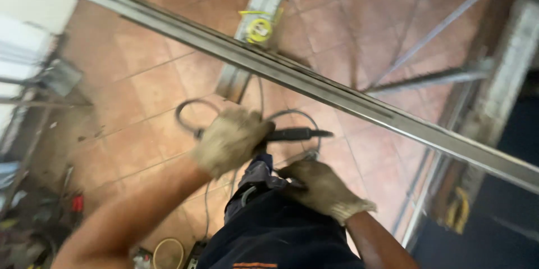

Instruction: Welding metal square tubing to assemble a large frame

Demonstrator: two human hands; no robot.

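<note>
A: What's the biggest thing here?

B: The long grey metal rail (314,86), running from upper left to lower right above the tiled floor (151,84). It looks stiff and heavy, with hard edges; best held along its flat sides. A second rail (252,28) lies under it with a yellow tape measure (259,29) on top.

A: And the hands?

B: Both are gloved. The left hand (231,140) is wrapped tight round the dark handle of a welding holder (292,134), just below the long rail and clear of it. It seems light and rigid, but its cable (193,109) loops loosely and could snag.

A: The right hand?

B: The right hand (321,187) is curled against dark trousers (275,230); whether it grips anything, I cannot tell.

A: Room to move?

B: Open floor on the left; a metal frame (449,75) crowds the right.
</note>
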